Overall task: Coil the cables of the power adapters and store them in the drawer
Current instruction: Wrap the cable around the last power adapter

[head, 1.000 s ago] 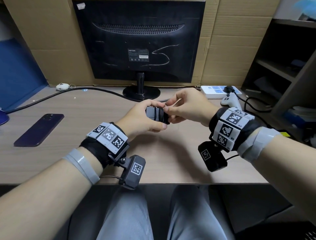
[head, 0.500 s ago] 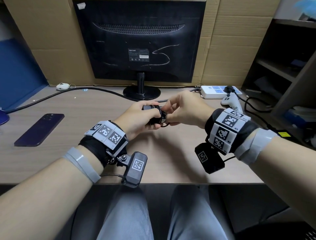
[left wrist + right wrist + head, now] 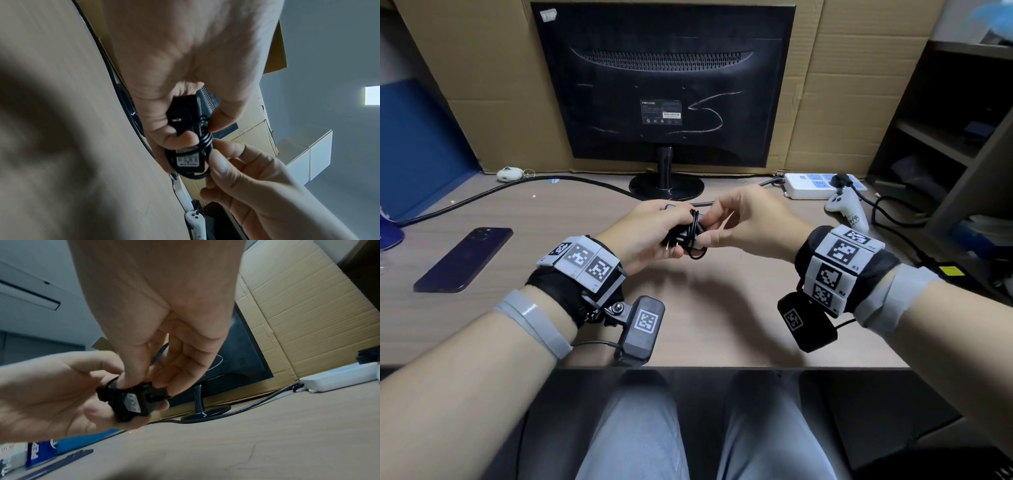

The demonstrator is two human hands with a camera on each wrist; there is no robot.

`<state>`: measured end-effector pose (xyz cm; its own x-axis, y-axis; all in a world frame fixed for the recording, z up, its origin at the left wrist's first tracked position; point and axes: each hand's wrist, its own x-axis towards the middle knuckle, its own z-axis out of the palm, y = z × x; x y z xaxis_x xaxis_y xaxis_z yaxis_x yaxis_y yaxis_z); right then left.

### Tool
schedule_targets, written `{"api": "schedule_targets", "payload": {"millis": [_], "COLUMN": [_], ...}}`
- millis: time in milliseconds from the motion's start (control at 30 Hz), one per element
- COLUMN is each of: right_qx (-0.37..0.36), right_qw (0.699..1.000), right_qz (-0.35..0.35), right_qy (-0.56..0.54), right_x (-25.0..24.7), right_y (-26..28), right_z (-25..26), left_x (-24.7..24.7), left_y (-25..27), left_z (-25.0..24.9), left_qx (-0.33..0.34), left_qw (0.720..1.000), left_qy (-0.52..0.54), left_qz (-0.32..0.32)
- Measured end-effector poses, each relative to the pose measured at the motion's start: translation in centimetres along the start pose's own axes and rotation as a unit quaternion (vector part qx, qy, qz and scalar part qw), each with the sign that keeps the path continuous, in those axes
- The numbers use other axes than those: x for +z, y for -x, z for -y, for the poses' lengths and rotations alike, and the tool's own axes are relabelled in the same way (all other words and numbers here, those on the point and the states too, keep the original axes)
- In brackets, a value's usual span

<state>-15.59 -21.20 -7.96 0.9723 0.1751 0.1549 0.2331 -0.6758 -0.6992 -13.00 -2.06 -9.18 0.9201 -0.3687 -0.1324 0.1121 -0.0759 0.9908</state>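
A small black power adapter [image 3: 680, 236] [image 3: 188, 160] [image 3: 131, 404] with metal prongs and a label is held above the middle of the desk. My left hand [image 3: 650, 233] [image 3: 185, 91] grips its body. Its thin black cable [image 3: 693, 233] [image 3: 205, 139] is wound in loops around the adapter. My right hand [image 3: 743, 222] [image 3: 160, 373] pinches the cable loops against the adapter with thumb and fingertips. No drawer is in view.
A black monitor [image 3: 664, 85] on a round stand stands behind the hands, cardboard behind it. A thick black cable [image 3: 482, 195] crosses the desk's back. A dark phone [image 3: 464, 258] lies left. A white power strip [image 3: 822, 185] and a white controller [image 3: 847, 210] lie right, by dark shelves [image 3: 955, 137].
Both hands have shifted slightly away from me and turned the adapter. The right hand has brought the cable round it and now pinches the loops lower on the adapter.
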Motion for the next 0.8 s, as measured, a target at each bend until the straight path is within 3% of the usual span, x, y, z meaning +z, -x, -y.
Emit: {"api": "schedule_targets", "payload": {"millis": [400, 800], "right_qx": [-0.013, -0.093], "right_qw": [0.998, 0.996], "right_qz": [-0.014, -0.005], "right_qy": [-0.063, 0.013], "right_x": [-0.36, -0.28], "right_y": [0.34, 0.48], "right_z": [-0.08, -0.65], "left_x": [-0.39, -0.39], "left_y": [-0.04, 0.39], "left_z": [0.17, 0.2], "left_qx": [-0.019, -0.021], "left_qw": [0.999, 0.998], "left_qy": [0.038, 0.038], "left_qz": [0.001, 0.048]}}
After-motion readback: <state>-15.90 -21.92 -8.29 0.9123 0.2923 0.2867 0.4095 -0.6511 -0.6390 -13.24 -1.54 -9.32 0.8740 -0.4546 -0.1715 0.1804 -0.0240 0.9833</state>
